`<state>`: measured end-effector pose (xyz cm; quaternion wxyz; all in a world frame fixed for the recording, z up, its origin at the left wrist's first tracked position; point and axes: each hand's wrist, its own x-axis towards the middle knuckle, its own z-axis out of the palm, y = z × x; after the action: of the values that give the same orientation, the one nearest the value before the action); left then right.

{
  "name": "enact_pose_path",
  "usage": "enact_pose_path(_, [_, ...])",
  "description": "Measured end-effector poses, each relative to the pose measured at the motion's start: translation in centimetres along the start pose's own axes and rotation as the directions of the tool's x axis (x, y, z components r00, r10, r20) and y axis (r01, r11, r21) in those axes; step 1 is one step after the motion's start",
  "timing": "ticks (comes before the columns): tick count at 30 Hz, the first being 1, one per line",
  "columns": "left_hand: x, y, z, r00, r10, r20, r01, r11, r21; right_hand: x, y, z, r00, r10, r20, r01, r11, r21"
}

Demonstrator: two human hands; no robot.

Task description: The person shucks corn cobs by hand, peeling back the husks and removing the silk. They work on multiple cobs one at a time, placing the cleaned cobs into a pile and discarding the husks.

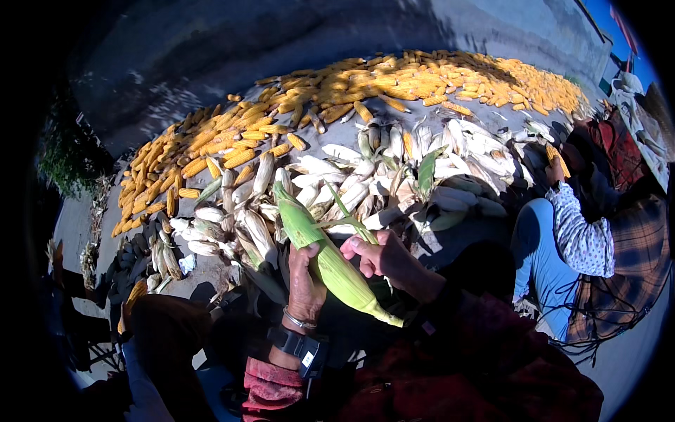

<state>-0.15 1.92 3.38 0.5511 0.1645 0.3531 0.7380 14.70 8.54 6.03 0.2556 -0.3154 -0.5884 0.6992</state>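
Observation:
A large ear of corn in its green husk (337, 264) slants across the middle, its tip up left and its pale stalk end down right. My left hand (306, 274) grips it from the left side, the thumb lying over the husk. On the other side, my right hand (385, 258) pinches a narrow green strip of leaf (350, 216) between thumb and fingers, close above the ear. Beyond my hands lies a heap of unhusked corn ears in dry, whitish husks (353, 192), with a few green leaves among them.
Husked yellow corn cobs (369, 84) spread in a long pile beside a grey wall (295, 37). At the right sits a person in a plaid garment (627, 264), holding a yellow cob (558, 161). Another person's knee (163, 316) and a partly hidden cob (135, 298) show at lower left.

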Motion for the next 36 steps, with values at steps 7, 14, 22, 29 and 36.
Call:
enact_pose_path(7, [0.4,-0.4,-0.3,0.996,0.087,0.035,-0.09,0.989,0.12,0.0,1.0,-0.6,0.993,0.083,0.085,-0.095,0.984,0.149])
enact_pose_path(14, [-0.1,-0.4,0.3,0.993,0.087,0.083,-0.099,0.983,0.156,0.3,2.8,-0.2,0.992,-0.121,0.022,0.12,0.992,0.026])
enact_pose_path(22, [-0.7,-0.1,1.3,0.985,0.024,0.172,-0.053,0.985,0.167,0.0,0.1,-0.7,0.992,0.045,-0.121,-0.013,0.969,0.249])
enact_pose_path(29, [-1.2,-1.1,2.1,0.946,0.083,0.314,-0.237,0.838,0.492,-0.6,-2.0,-0.4,0.885,-0.294,-0.362,0.327,0.945,0.031])
enact_pose_path(36, [-1.4,-1.7,2.3,0.914,0.164,0.37,-0.388,0.618,0.684,0.0,-1.3,-1.0,0.754,-0.517,-0.405,0.412,0.853,-0.322])
